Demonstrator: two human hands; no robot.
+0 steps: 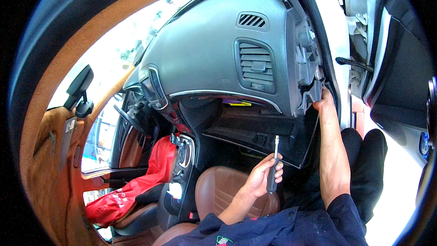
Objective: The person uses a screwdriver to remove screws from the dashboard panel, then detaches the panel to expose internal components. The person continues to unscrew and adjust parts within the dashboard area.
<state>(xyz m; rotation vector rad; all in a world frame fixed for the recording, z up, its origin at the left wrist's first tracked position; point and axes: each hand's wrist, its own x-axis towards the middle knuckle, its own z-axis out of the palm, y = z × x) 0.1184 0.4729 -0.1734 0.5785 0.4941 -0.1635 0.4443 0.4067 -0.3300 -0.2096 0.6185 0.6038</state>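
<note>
My left hand (261, 176) is closed around the black handle of a nut driver (271, 178), its metal shaft and socket tip pointing up. It is held above the brown leather seat (213, 190), in front of the open glove box (246, 130). My right arm stretches up to the exposed side end of the grey dashboard (205, 54). There my right hand (324, 100) reaches in at the lower edge of the bare grey plastic framework (309, 89), beside the door frame. Its fingers are mostly hidden, so what they touch cannot be made out.
An air vent (256, 66) sits in the dashboard near its right end. The passenger door (400, 64) stands open on the right. To the left are the gear lever (176, 140), a red cover (136, 187) over the other seat and the steering wheel (129, 118).
</note>
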